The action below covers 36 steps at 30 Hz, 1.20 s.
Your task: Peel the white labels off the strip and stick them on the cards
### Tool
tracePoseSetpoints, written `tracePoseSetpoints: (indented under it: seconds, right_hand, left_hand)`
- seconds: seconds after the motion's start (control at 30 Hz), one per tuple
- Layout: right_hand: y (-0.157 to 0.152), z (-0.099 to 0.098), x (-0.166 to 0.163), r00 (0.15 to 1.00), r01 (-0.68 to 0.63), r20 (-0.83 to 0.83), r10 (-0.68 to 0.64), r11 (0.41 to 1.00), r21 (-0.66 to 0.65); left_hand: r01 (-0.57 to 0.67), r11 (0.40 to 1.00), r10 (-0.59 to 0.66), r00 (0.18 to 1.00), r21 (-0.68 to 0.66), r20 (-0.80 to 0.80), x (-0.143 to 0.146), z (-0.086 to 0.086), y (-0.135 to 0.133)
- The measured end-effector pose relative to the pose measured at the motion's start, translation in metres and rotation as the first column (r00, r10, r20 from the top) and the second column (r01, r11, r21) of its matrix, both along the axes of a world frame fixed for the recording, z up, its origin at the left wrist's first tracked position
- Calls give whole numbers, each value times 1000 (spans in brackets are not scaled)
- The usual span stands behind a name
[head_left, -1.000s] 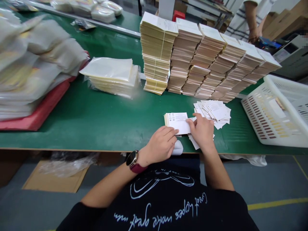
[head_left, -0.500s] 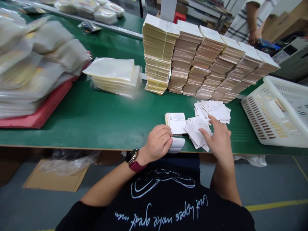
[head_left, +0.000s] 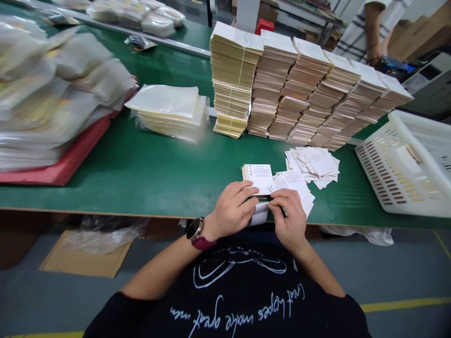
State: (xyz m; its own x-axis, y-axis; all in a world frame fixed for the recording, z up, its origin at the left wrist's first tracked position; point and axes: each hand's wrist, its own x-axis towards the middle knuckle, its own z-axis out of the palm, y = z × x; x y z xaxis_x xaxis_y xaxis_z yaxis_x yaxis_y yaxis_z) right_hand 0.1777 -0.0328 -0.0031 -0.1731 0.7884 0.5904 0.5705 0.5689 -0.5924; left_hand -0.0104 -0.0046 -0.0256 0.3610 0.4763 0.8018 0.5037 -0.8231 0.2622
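Near the table's front edge, my left hand [head_left: 233,209] is closed on a white card [head_left: 260,214], slightly curved; whether it is one card or several I cannot tell. Thumb and fingers of my right hand [head_left: 291,218] pinch the right edge of the same card. Just beyond my left fingertips lies a neat stack of printed white cards [head_left: 260,176]. Loose cards [head_left: 299,180] are fanned out beside it, partly hidden by my right hand. Farther back rests a second scattered heap of cards [head_left: 319,164].
Tall card stacks [head_left: 236,61] form a row at the back. A white plastic basket [head_left: 384,173] stands at right. Clear-wrapped sheets [head_left: 165,105] lie left of centre, and bagged packs [head_left: 70,103] are piled on red material at far left. Behind, a person's arm [head_left: 373,33] shows.
My right hand has moved left and towards me, from the loose cards to the card in my left hand, and its fingers have closed. My left hand has stayed nearly in place.
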Motion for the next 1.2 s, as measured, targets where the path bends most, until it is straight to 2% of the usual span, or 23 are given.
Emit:
tracePoseSetpoints:
  seconds: [0.07,0.1,0.13,0.2,0.27,0.4,0.5,0.6,0.7,0.73,0.83,0.87,0.9,0.97,1.03,1.2]
  right_hand:
    - [0,3,4,995,45,76,-64,972,232]
    - [2,6,7,996,61,52,-79,960,274]
    - [5,9,9,996,87,-23,-84,962,261]
    - [16,15,12,970,150,-208,-124,982,113]
    - [33,20,12,943,167,-278,-184,983,-82]
    - [64,19,2,978,50,-165,-124,917,-396]
    - [74,14,-5,983,-12,-162,-83,858,-513]
    - [76,12,-7,975,-17,-199,-101,858,-514]
    - [72,16,-7,916,-88,-386,-107,886,-455]
    - [71,16,-7,890,-149,-448,-86,874,-462]
    - [67,14,-4,852,-314,-523,-26,773,-551]
    - [67,12,-2,858,-311,-512,-32,761,-570]
    - [67,11,2,868,-279,-493,-51,772,-571]
    - [69,9,9,892,-167,-440,-105,828,-536]
    - [73,10,15,922,-72,-361,-137,858,-508]
    - [76,16,7,970,-29,-216,-112,829,-559]
  left_hand:
    - [0,998,0,1000,-58,6,1,1,0]
    - [0,997,2,1000,-82,17,1,2,1]
    - [1,996,2,1000,-94,24,1,2,1]
    - [5,996,-4,1000,-91,12,2,2,1]
    - [9,997,-11,1000,-78,-27,3,2,0]
    - [8,997,-16,994,-71,-107,4,3,-1]
    - [-3,998,-4,992,-56,-125,4,3,-1]
    - [-11,998,3,992,-56,-129,4,4,-1]
    - [-15,998,8,991,-57,-136,4,4,-1]
    - [-19,998,12,990,-55,-138,4,4,-1]
    - [-37,998,30,990,-52,-135,4,3,-2]
    - [-38,998,31,991,-50,-131,4,3,-2]
    - [-35,998,29,991,-47,-128,4,2,-2]
    - [-27,999,22,992,-36,-128,4,2,-2]
    - [-29,999,26,991,-24,-131,4,1,-2]
    - [-52,998,47,989,-28,-141,4,2,-3]
